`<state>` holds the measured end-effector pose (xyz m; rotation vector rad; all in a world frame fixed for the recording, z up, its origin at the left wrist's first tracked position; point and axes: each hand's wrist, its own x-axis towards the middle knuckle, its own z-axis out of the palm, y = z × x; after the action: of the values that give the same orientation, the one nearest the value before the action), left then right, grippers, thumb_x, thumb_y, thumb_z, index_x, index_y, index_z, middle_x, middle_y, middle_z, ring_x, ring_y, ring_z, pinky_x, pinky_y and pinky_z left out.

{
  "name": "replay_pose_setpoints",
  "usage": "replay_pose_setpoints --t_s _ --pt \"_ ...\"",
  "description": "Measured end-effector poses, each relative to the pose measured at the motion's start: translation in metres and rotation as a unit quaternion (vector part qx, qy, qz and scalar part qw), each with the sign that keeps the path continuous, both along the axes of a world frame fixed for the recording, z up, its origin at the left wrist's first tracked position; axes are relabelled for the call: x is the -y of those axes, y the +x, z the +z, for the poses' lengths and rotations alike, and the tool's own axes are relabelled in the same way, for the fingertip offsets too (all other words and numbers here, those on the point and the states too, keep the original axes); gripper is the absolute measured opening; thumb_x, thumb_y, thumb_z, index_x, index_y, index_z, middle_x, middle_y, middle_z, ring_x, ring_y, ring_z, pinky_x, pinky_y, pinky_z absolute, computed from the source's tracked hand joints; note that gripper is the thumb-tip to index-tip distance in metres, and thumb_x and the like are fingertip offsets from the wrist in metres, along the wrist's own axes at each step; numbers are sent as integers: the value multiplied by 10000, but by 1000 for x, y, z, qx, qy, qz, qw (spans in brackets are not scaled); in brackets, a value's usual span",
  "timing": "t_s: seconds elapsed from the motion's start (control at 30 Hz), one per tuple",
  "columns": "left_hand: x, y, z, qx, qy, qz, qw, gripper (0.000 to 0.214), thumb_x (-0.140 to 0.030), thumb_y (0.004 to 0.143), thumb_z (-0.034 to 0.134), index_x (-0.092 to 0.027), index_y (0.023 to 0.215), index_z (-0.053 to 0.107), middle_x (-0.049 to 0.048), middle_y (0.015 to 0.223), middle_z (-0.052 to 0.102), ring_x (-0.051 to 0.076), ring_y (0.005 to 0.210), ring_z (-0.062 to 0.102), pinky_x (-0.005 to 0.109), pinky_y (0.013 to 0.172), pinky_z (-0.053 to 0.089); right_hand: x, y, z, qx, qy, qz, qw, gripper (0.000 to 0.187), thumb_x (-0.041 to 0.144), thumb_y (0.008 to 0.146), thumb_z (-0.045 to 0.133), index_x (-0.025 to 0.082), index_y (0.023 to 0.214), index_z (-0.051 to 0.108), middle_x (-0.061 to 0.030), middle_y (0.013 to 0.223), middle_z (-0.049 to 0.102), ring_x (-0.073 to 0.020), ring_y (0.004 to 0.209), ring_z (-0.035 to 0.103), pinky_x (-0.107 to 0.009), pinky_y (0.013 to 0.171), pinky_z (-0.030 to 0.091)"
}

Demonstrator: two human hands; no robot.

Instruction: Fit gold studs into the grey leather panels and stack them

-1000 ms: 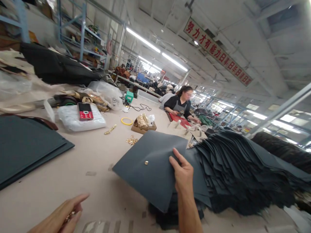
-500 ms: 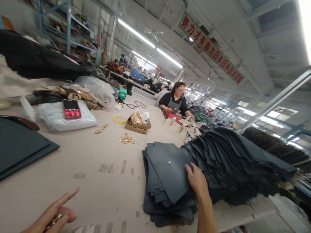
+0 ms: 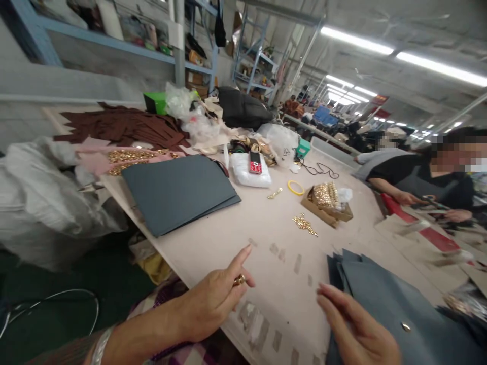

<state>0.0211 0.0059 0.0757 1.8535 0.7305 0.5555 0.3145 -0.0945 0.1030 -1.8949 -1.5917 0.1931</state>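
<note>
My left hand point(image 3: 216, 299) hovers over the near edge of the beige table point(image 3: 266, 238), index finger stretched out, the other fingers curled on a small gold metal fitting point(image 3: 239, 279). My right hand point(image 3: 357, 329) lies at the lower right with fingers spread, on the edge of a dark grey piece with a metal snap point(image 3: 406, 327), top of a grey stack point(image 3: 384, 304). A second flat stack of dark grey sheets point(image 3: 178, 190) lies at the table's left.
A cardboard box of gold fittings point(image 3: 327, 200), loose gold fittings point(image 3: 304, 223), a yellow ring point(image 3: 295, 187) and a red phone point(image 3: 255, 162) on a white packet lie mid-table. A person in black point(image 3: 426, 180) works at the right. Brown pieces point(image 3: 122, 126) and shelving stand behind.
The view has swung left and down. My right hand set the grey snap piece on the stack and now rests at its near edge. My left hand rose over the table.
</note>
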Motion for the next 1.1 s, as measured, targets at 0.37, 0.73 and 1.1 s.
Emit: replay_pose_setpoints --t_s 0.37,0.73,1.1 --pt "-10 -35 -2 31 -182 -65 981 838 -59 878 382 -142 1525 -144 -90 568 529 128 562 574 237 653 503 -91 -135 -14 -54 58 447 891 364 68 928 497 260 1202 641 -55 1026 725 -159 857 681 -269 734 578" --pt "-16 -70 -15 47 -134 -26 989 865 -62 853 408 -123 1526 -132 -61 622 557 141 628 599 253 710 520 -115 -176 -17 -40 73 477 875 317 59 888 549 224 1153 603 -50 999 720 -158 883 665 -253 760 571" --pt "-19 -77 -23 -12 -65 59 996 763 -172 919 359 -107 1537 -84 210 1270 611 269 1110 626 410 953 484 -124 -188 -30 -1 15 449 893 235 77 908 539 175 1100 633 -77 940 653 -175 841 611 -300 712 543"
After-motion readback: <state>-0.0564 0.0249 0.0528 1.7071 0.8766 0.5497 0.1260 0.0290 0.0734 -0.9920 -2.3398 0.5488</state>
